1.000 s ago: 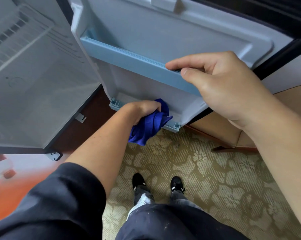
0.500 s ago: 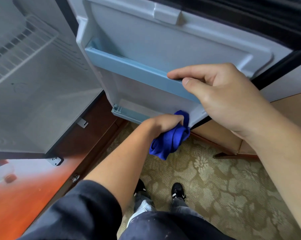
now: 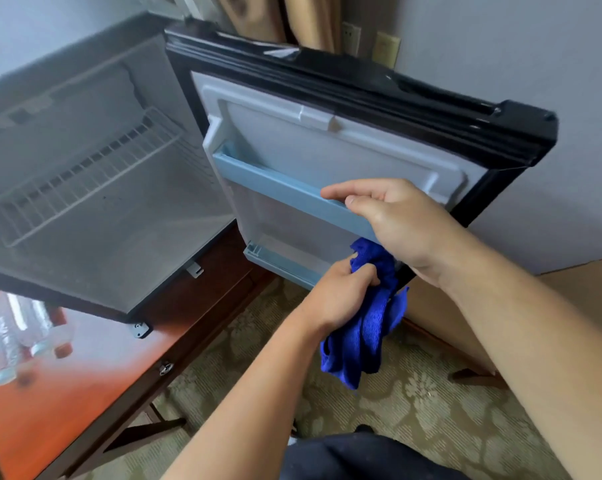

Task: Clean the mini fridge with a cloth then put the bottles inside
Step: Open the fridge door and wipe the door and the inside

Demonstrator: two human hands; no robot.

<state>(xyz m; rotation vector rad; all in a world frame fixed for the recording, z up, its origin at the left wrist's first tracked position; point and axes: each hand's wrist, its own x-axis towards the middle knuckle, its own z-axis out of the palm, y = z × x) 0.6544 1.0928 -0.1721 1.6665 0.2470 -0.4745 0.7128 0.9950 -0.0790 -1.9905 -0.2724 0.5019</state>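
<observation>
The mini fridge stands open on a wooden table, its white inside bare apart from a wire shelf. Its door swings out to the right. My right hand grips the pale blue rail across the door's inner side. My left hand holds a bunched blue cloth at the right end of the door's bottom shelf; most of the cloth hangs below it. Several clear plastic bottles lie on the table at the far left.
The reddish wooden table carries the fridge and has a dark front edge. A patterned beige carpet covers the floor below. A grey wall stands behind the door, with a tan panel at the right.
My left hand has carried the cloth rightward along the door's bottom shelf to its right end. The camera has tilted up and back, showing the whole door, the wall and the bottles.
</observation>
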